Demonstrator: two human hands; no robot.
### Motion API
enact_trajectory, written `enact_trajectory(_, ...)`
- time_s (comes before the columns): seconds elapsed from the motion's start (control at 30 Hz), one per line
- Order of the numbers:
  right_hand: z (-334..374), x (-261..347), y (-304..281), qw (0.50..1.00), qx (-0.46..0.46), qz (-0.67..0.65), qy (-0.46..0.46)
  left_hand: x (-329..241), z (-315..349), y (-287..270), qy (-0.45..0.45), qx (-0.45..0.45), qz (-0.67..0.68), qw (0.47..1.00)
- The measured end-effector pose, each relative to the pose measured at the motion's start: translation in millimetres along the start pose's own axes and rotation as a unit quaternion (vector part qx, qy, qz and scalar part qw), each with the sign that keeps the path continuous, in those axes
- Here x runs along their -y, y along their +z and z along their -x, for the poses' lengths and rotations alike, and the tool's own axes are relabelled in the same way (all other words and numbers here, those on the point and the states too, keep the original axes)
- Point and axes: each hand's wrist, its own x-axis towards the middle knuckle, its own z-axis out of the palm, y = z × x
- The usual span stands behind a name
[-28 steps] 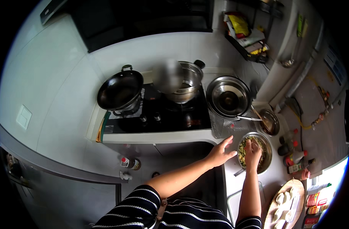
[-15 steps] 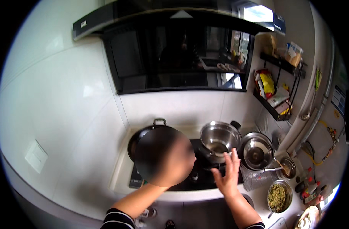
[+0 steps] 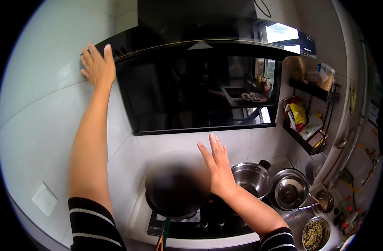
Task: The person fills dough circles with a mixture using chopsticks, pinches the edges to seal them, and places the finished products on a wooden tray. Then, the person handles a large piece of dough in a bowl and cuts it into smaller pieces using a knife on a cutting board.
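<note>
Nearest to us are black fabric sleeves with white stripes [image 3: 95,226]; at the lower right we see a round stainless-steel bowl [image 3: 326,231] containing a chopped green-and-yellow mixture [image 3: 312,235]. Beyond lies a black glass cooktop [image 3: 237,230], over whose left part we note a dark round form [image 3: 179,184], too blurred to identify. The right hand [image 3: 220,169] is raised above the cooktop, thumb and fingers apart, near a deep stainless-steel pot [image 3: 253,178]. Farther up, the left hand [image 3: 100,69], its thumb likewise apart from its extended fingers, appears across the left end of a wide, glossy black range hood [image 3: 193,79]; we cannot tell whether they touch. The hood spans the pale tiled rear wall [image 3: 258,144] above the cooktop.
</note>
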Motion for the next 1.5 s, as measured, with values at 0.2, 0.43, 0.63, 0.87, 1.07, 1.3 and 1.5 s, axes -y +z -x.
enact_trajectory(0.2, -3, -51, -41, 0.999, -0.013, 0.046, 0.016, -171, 7, 57, 0.084, -0.02, 0.055, 0.995)
enact_trajectory(0.43, 24, -84, -57, 0.997, -0.025, 0.066, 0.039, -345, 88, 50, 0.299, 0.008, 0.249, 0.921)
enact_trajectory(0.63, 21, -99, -56, 0.99, -0.028, 0.134, 0.04, -376, 169, -12, 0.41, 0.113, 0.379, 0.822)
enact_trajectory(0.87, -9, -114, -27, 0.984, -0.074, 0.159, -0.031, -302, 176, -66, 0.481, 0.097, 0.397, 0.775)
enact_trajectory(1.07, -125, -76, -64, 0.947, -0.188, 0.256, -0.042, -201, 78, -58, 0.343, 0.052, 0.213, 0.913)
enact_trajectory(1.3, -101, -41, -50, 0.951, -0.175, 0.256, -0.01, -108, 77, -60, 0.237, 0.113, 0.171, 0.95)
enact_trajectory(1.5, 24, -2, -19, 0.982, -0.036, 0.187, -0.018, -47, 220, -125, 0.16, 0.22, 0.363, 0.891)
